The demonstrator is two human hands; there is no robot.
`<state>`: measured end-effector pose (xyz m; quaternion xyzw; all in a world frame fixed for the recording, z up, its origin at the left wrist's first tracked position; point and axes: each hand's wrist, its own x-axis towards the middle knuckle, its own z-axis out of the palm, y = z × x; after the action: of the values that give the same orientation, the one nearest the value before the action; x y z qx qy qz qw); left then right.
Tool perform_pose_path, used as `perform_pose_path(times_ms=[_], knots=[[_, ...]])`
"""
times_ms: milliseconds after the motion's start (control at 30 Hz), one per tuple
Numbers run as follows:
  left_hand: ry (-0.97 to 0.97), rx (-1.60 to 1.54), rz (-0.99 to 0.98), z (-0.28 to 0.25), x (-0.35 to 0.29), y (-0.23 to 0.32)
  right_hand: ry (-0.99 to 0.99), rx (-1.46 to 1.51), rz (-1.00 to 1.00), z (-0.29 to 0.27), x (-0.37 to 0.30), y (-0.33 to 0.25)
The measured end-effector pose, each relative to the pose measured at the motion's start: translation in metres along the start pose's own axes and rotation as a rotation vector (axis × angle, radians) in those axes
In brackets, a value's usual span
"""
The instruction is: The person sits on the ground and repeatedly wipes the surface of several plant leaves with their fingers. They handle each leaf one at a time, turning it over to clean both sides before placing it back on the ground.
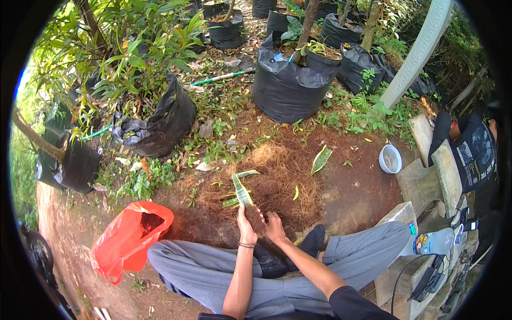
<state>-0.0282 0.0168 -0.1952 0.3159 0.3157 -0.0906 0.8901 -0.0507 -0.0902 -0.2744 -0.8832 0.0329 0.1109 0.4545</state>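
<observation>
My left hand (247,226) is closed around the base of a snake plant cutting (241,191), whose green, yellow-edged leaf points up and away from me. Dark, crumbly material shows by its fingers. Close on the right, my right hand (275,228) has its fingers bent and partly apart toward that material; nothing plainly shows in its grasp. Both hands hover low over a heap of brown fibre (290,181). More snake plant leaves lie around there: one leaf (321,159) to the right, another leaf (248,173) behind the cutting. A small yellow strip (296,192) rests on the fibre.
An orange-red plastic bag (125,240) with dark contents stands at left. Black grow bags (293,88) with plants line the back. A white bucket (390,159) sits at right, near concrete benches (448,170), a water bottle (434,241) and a seated person (474,149).
</observation>
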Motion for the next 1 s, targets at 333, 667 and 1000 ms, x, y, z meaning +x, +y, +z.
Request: perform_pose_path(times_ms=[333, 667, 1000], knots=[[-0.048, -0.019, 0.022, -0.002, 0.000, -0.002, -0.106, -0.013, -0.079, -0.020, 0.009, 0.010], [-0.064, 0.079, 0.010, -0.001, 0.005, -0.007, -0.430, 0.339, 0.203, -0.110, 0.027, -0.023], [-0.070, 0.253, -0.103, 0.002, 0.004, -0.017, -0.342, 0.180, -0.067, -0.153, 0.050, -0.067]])
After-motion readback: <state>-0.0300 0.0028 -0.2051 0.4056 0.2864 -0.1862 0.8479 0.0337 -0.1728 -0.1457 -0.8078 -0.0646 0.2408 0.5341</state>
